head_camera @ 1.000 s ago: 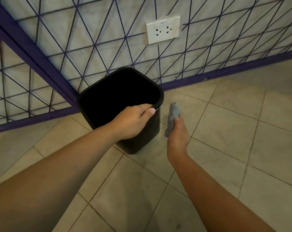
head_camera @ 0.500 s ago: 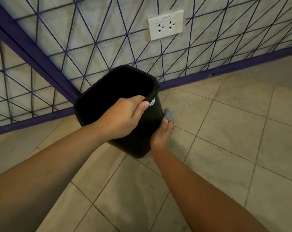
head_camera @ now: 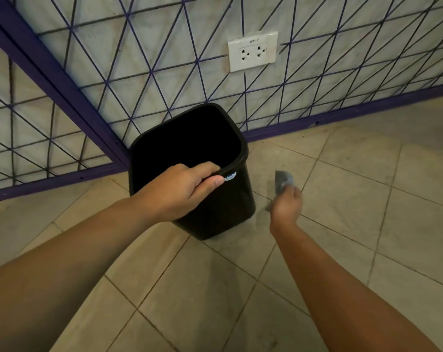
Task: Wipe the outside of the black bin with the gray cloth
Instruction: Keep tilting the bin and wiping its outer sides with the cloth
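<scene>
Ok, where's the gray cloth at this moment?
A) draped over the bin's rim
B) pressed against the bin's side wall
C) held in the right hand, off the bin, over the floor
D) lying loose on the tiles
C: the right hand grips the gray cloth clear of the black bin, with floor tiles showing between them, while the left hand holds the bin's rim.

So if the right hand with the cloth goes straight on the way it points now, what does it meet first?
Probably only bare floor. The right hand points up the picture, beside the bin, not at it; the wall comes later. Depth is unclear.
</scene>
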Action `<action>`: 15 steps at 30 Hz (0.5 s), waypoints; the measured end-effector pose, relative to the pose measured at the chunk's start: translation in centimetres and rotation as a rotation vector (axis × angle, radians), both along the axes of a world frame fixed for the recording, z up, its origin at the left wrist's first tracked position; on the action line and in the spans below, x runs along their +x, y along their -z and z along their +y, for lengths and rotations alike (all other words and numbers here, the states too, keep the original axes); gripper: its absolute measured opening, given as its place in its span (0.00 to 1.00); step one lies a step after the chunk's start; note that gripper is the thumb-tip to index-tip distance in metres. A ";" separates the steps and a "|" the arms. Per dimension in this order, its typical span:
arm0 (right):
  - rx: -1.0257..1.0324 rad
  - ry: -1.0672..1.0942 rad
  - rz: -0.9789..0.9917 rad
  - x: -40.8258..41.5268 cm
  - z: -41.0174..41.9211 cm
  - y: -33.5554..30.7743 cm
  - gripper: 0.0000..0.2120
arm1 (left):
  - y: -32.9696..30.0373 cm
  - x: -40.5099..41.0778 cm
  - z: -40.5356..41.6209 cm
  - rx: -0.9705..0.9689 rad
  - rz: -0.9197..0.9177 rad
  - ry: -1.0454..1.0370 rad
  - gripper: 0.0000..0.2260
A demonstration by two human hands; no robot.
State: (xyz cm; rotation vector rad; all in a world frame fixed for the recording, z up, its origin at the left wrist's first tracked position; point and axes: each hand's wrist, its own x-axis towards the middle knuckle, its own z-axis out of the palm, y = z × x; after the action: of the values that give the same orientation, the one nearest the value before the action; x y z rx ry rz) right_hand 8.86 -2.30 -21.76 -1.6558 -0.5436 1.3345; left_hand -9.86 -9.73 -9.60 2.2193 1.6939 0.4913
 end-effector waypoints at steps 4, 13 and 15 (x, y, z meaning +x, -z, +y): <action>0.302 0.007 -0.158 -1.1 -2.1 -1.6 0.20 | 0.3 0.7 0.6 0.031 -0.012 -0.057 0.15; 0.572 -0.142 -0.296 -7.8 -6.4 -1.7 0.26 | -0.7 2.8 2.2 0.063 -0.068 -0.125 0.13; 0.483 -0.143 -0.360 -7.1 -5.6 -0.3 0.24 | -1.2 2.6 2.2 0.063 -0.097 -0.141 0.13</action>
State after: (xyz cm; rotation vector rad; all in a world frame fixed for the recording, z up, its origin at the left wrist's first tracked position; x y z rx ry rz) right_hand 1.77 -7.85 -21.45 -1.4683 -1.1204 0.9031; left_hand -7.26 -7.56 -8.41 2.0909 1.8155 0.6839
